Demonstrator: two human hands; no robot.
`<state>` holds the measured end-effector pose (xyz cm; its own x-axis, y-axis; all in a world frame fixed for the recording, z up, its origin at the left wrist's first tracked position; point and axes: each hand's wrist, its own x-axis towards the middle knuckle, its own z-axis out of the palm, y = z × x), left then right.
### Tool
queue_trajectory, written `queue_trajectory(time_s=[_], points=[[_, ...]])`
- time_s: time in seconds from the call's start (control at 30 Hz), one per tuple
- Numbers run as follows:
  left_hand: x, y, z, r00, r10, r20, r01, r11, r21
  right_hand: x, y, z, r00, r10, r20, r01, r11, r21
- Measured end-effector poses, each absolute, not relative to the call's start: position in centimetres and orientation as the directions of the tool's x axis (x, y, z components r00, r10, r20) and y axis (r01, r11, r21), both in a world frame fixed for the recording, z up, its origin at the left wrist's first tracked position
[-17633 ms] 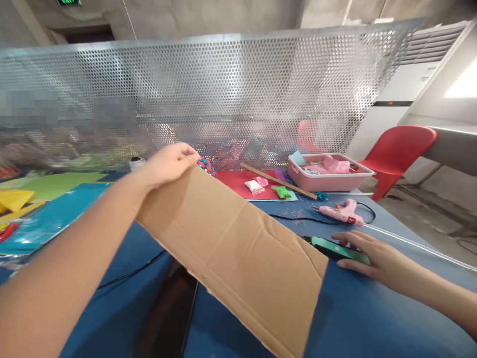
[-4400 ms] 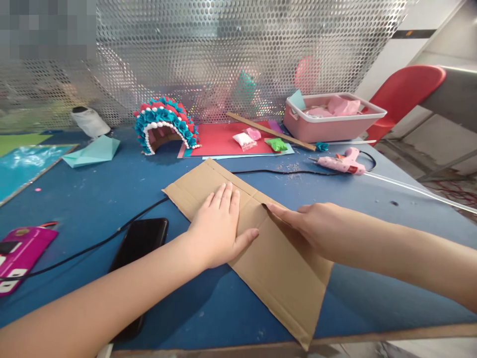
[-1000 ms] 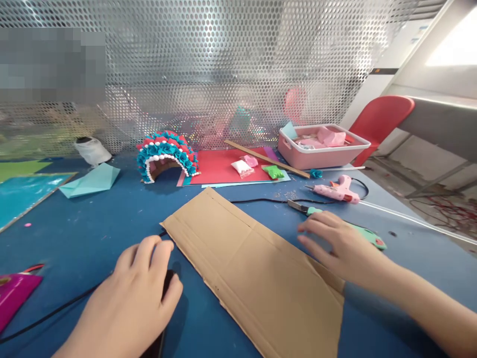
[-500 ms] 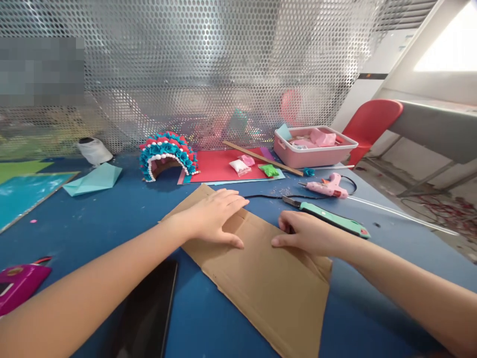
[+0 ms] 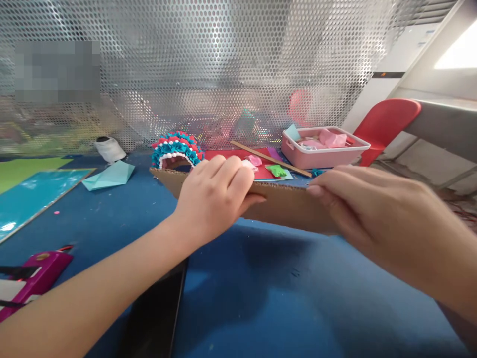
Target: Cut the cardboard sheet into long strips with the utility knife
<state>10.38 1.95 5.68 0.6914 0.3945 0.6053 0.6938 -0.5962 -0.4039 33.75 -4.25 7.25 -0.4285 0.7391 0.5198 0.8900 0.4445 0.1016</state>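
A long strip of brown cardboard (image 5: 283, 205) hangs almost edge-on above the blue table (image 5: 283, 293), held by both hands. My left hand (image 5: 212, 196) is closed over its upper edge near the middle, thumb underneath. My right hand (image 5: 363, 211) grips the strip's right part with fingers bent over the top. The cardboard's shadow falls on the table below. A black phone (image 5: 156, 313) lies under my left forearm.
Behind the cardboard stand a teal and red paper arch (image 5: 177, 147), a red sheet (image 5: 261, 166) with small packets, a wooden stick (image 5: 270, 158) and a pink tray (image 5: 322, 151). A folded teal paper (image 5: 110, 175) and a magenta case (image 5: 35, 278) lie left. A perforated metal screen (image 5: 208, 74) closes the back; a red chair (image 5: 387, 122) stands right.
The cardboard lay flat on the table with my hands resting on it; now both hands have closed on it and lifted it up, nearly edge-on. The knife and glue gun are hidden now.
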Motion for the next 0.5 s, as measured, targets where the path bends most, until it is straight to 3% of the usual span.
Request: queue_trajectory(time_s=[0.1, 0.23, 0.5], points=[[10.0, 1.3, 4.4, 0.728, 0.374, 0.575, 0.662, -0.604, -0.445, 32.9, -4.2, 5.4, -0.447, 0.720, 0.531, 0.881, 0.457, 0.121], [9.7, 1.3, 3.6, 0.734, 0.411, 0.540, 0.649, -0.659, -0.381, 32.7, -3.6, 4.2, -0.448, 0.728, 0.518, 0.884, 0.448, 0.135], [9.6, 1.7, 4.1, 0.758, 0.488, 0.432, 0.631, -0.715, -0.300, 33.3, -2.9, 4.6, -0.473, 0.814, 0.338, 0.865, 0.502, 0.000]])
